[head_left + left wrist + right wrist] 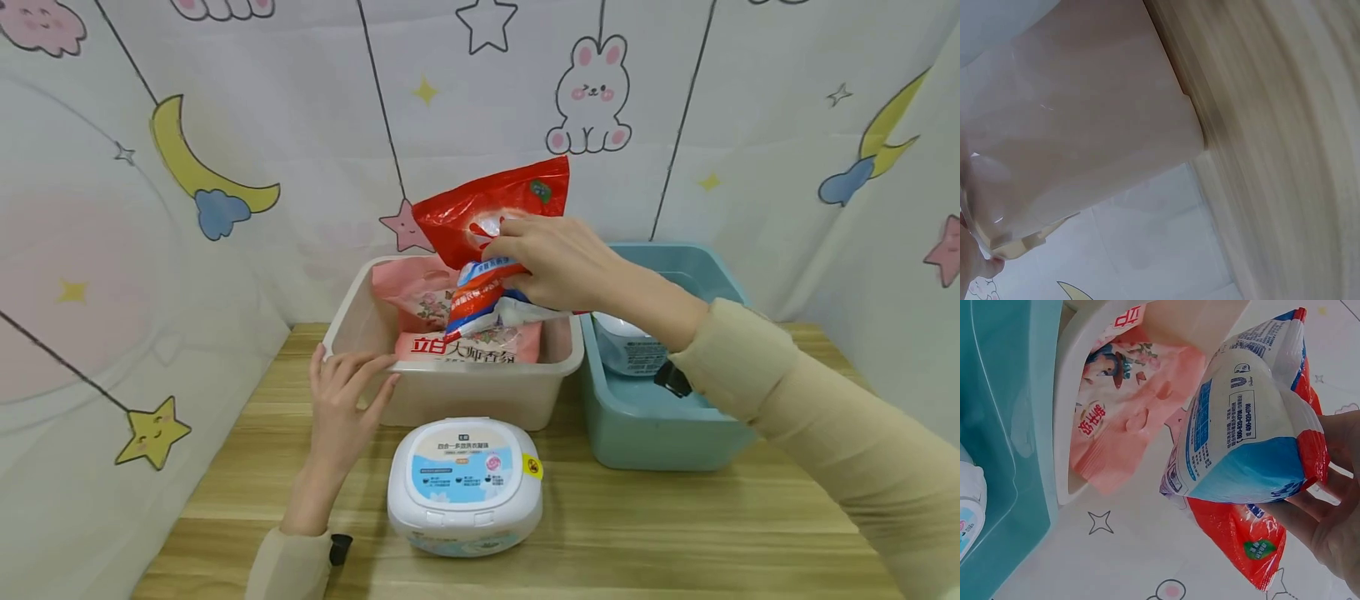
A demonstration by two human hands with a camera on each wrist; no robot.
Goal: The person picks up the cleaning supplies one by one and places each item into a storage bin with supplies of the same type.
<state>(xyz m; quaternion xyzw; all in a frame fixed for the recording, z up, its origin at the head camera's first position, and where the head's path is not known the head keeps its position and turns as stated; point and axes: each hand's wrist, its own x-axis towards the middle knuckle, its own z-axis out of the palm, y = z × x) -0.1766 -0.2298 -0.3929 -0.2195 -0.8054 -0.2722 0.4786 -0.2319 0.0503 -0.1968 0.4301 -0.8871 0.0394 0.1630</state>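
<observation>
My right hand [558,262] grips a red, blue and white plastic detergent bag [491,208], lifted over the white bin [465,392]. The bag's puffed white and blue side, with small print, shows in the right wrist view. My left hand [345,404] holds the bin's front left corner, its fingers over the rim and its thumb against the outer wall. Inside the bin lie pink floral bags [423,304], partly covered in the head view by the bag I hold. Only a little of my left hand shows in the left wrist view.
A white lidded tub [465,475] with a blue label stands on the wooden table [660,533] before the white bin. To the right, a teal bin [667,433] holds another white tub [630,350]. A patterned curtain [300,125] hangs behind the bins.
</observation>
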